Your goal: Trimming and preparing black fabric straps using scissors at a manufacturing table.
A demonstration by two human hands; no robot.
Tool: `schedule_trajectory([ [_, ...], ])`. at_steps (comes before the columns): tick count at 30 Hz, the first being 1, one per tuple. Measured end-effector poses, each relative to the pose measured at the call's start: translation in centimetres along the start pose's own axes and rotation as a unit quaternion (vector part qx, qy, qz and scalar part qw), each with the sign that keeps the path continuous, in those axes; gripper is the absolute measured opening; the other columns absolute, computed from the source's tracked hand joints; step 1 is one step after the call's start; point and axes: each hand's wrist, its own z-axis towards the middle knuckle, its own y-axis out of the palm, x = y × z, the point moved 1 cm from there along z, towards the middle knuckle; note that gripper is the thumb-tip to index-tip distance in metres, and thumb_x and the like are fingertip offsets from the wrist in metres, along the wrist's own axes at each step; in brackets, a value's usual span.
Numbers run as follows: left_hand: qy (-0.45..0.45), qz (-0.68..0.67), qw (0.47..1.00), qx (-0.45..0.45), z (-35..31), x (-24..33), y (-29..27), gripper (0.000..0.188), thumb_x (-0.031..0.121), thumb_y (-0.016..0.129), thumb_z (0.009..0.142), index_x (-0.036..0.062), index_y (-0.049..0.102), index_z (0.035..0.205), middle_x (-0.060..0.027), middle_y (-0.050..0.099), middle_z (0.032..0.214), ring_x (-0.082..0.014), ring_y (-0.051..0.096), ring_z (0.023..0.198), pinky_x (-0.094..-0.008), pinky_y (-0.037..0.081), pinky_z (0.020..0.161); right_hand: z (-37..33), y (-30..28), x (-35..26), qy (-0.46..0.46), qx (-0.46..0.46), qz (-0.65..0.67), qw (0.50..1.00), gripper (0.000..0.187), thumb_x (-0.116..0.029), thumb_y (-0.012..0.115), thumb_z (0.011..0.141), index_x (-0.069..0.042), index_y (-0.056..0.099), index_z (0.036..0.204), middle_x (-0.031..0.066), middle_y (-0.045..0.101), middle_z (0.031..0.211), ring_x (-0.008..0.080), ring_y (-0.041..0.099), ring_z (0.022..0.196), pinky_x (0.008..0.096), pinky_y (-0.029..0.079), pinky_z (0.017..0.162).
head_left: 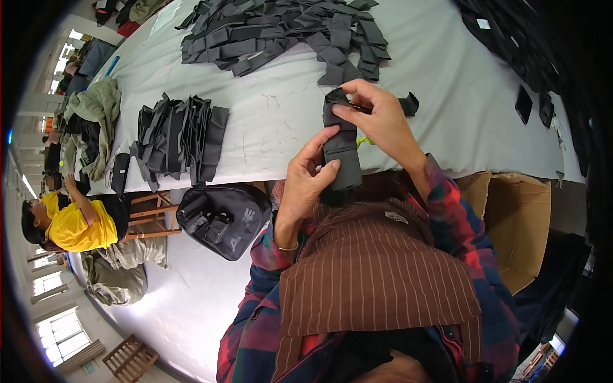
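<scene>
A dark grey fabric strip (341, 143) is stretched between my hands above the near edge of the white-covered table. My left hand (310, 171) pinches its lower part from the left, thumb in front. At the upper end, the fingers and thumb of my right hand (377, 118) close on the folded fabric. A thin dark piece shows between those fingers, too small to make out. Something yellow-green (364, 140) peeks out below my right hand. Behind that hand lies another dark piece (409, 104), partly hidden.
A loose heap of grey fabric strips (281, 35) covers the far table; a neater stack (180, 139) stands at left. At right are a phone (523, 105) and dark garments (511, 45). Below are a black bag (225, 220) and cardboard box (520, 230). A person in yellow (86, 225) sits left.
</scene>
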Motion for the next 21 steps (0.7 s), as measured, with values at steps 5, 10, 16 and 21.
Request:
schedule_trajectory([
  [5,0.024,0.03,0.999,0.034,0.1,-0.3,-0.6,0.051,-0.003,0.057,0.084,0.0012,0.046,0.134,-0.004,0.058,0.113,-0.008,0.054,0.099,-0.0218,0.044,0.084,-3.0,-0.8,-0.6,-0.063,0.04,0.006,0.997,0.031,-0.019,0.072,0.079,-0.005,0.062,0.104,0.0039,0.063,0.08,0.0147,0.055,0.067,0.026,0.045,0.065],
  [10,0.037,0.03,0.998,0.041,0.5,-0.6,-0.5,0.05,-0.004,0.057,0.084,0.0006,0.047,0.133,-0.004,0.058,0.114,-0.0079,0.054,0.1,-0.022,0.044,0.084,-5.5,-1.5,-1.5,-0.092,-0.014,-0.121,0.988,0.016,-0.014,0.069,0.078,-0.007,0.066,0.092,0.0063,0.065,0.082,0.0223,0.061,0.073,0.0316,0.045,0.066],
  [16,0.043,0.107,0.993,0.038,0.7,-1.0,-0.3,0.052,-0.001,0.06,0.084,-0.0019,0.045,0.134,-0.0047,0.059,0.113,-0.0085,0.055,0.099,-0.0222,0.045,0.085,-5.1,-0.1,-0.9,-0.21,0.031,-0.231,0.95,0.009,-0.018,0.067,0.078,-0.011,0.066,0.083,0.0032,0.062,0.074,0.0232,0.057,0.066,0.035,0.041,0.063],
  [21,0.041,0.087,0.994,0.043,0.5,-0.9,0.1,0.054,0.001,0.061,0.083,-0.003,0.044,0.134,-0.0042,0.059,0.111,-0.0085,0.055,0.099,-0.0224,0.046,0.084,-4.9,0.0,-1.1,-0.229,0.032,-0.261,0.937,0.008,-0.018,0.068,0.077,-0.012,0.066,0.083,0.0023,0.06,0.071,0.0226,0.056,0.066,0.0353,0.04,0.062],
])
